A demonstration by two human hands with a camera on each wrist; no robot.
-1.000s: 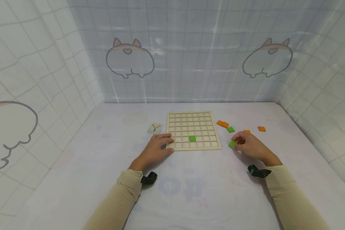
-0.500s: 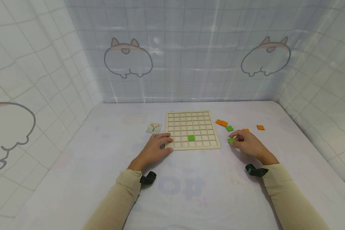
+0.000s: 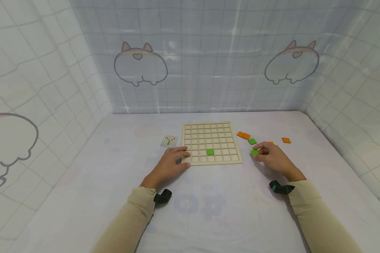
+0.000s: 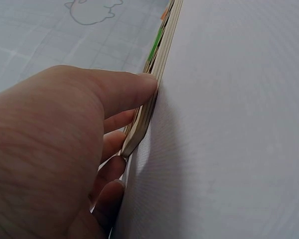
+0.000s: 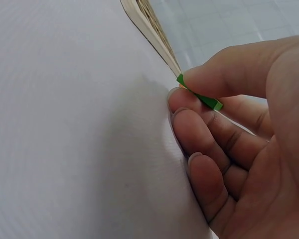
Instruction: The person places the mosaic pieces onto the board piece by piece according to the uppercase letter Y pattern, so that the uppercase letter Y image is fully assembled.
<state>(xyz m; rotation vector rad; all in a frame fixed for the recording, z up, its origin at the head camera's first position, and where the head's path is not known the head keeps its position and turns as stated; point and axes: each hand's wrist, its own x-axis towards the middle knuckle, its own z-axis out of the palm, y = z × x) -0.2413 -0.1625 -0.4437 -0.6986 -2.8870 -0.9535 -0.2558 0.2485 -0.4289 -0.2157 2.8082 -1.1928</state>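
Note:
A pale wooden grid board (image 3: pixel 215 163) lies flat, one green tile (image 3: pixel 210 151) set in a cell of its lower part. My left hand (image 3: pixel 171 163) rests at the board's near left corner, its fingers fairly straight; in the left wrist view the thumb of that hand (image 4: pixel 55 139) touches the board's side (image 4: pixel 148 107). To the right of the board, my right hand (image 3: pixel 273 158) pinches another green tile (image 3: pixel 254 153). The right wrist view shows this tile (image 5: pixel 209 101) between thumb and index finger of the hand (image 5: pixel 249 149), the other fingers curled below.
Left of the board lies a small patterned grid card (image 3: pixel 169 141). Beyond my right hand are two touching orange tiles (image 3: pixel 244 135), a loose green tile (image 3: pixel 252 141), an orange tile partly hidden by the hand (image 3: pixel 270 143) and another orange tile (image 3: pixel 286 140).
My right hand has lifted or shifted the pinched green tile slightly away from me, and the tile's angle has changed. The left hand keeps its place at the board. The head view has moved slightly.

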